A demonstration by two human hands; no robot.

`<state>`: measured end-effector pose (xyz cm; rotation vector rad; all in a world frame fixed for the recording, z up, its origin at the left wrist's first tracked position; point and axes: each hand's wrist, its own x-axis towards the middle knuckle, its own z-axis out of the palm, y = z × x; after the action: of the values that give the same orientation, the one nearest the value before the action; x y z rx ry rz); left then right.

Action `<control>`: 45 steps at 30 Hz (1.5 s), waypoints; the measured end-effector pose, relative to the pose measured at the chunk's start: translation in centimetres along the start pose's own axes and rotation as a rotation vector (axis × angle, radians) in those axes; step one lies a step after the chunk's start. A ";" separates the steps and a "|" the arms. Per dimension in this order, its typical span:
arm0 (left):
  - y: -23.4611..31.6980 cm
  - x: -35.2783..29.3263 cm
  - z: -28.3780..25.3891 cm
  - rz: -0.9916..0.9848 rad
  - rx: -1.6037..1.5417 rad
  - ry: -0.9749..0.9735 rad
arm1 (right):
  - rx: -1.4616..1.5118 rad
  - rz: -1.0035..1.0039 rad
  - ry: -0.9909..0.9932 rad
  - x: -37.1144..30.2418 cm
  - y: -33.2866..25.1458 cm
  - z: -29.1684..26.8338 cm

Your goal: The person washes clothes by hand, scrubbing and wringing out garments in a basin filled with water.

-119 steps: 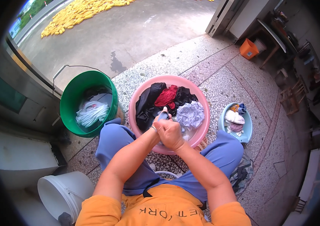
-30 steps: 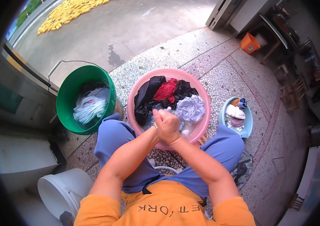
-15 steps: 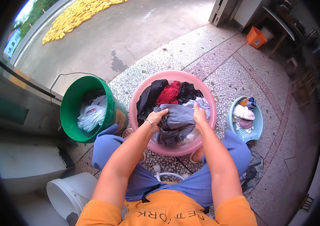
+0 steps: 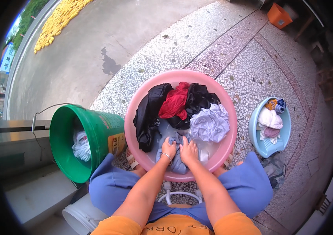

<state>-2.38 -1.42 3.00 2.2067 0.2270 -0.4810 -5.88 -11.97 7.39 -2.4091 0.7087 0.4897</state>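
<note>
1. Left hand point(image 4: 167, 150) closes on a fold of grey-blue cloth point(image 4: 178, 162); the right hand point(image 4: 190, 151) rests on the same piece, fingers slightly parted, and whether it pinches too I cannot tell
2. This cloth lies bunched in the near part of the pink tub point(image 4: 229, 145), in cloudy water, reaching close to the near rim
3. A thin bracelet point(image 4: 167, 156) circles the left wrist, and blue trousers point(image 4: 119, 188) cover the knees on either side
4. Low on the left, a white bucket point(image 4: 82, 215) is partly hidden behind the trousers
5. Crumpled lilac cloth point(image 4: 209, 123) fills the tub's right side; farther back, red cloth point(image 4: 174, 102) lies between black cloths point(image 4: 149, 113)
6. Just left of the tub, a green bucket point(image 4: 109, 123) holds white cloth point(image 4: 81, 147)
7. Apart on the right, a blue basin point(image 4: 271, 149) holds small white, mauve, orange and dark blue pieces
8. Across the speckled floor point(image 4: 241, 90), an orange bin point(image 4: 279, 15) stands at upper right
9. Farthest off, yellow corn point(image 4: 58, 23) is spread on grey concrete point(image 4: 135, 29) at upper left
</note>
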 end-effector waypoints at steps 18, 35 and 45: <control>-0.8 5.7 -1.2 -0.852 -1.226 -0.384 | 0.281 0.120 -0.001 6.0 -3.3 0.0; 11.7 0.2 -4.1 -0.768 -0.683 -0.454 | 0.193 -0.140 0.309 3.1 -3.5 -3.6; -4.0 6.2 1.5 -0.769 -1.266 -0.814 | 0.441 -0.284 0.345 1.5 -6.9 -0.8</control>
<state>1.60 -0.03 -3.28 0.5446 0.6924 -1.1793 -0.55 -8.25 10.19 -2.1353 0.5320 -0.1890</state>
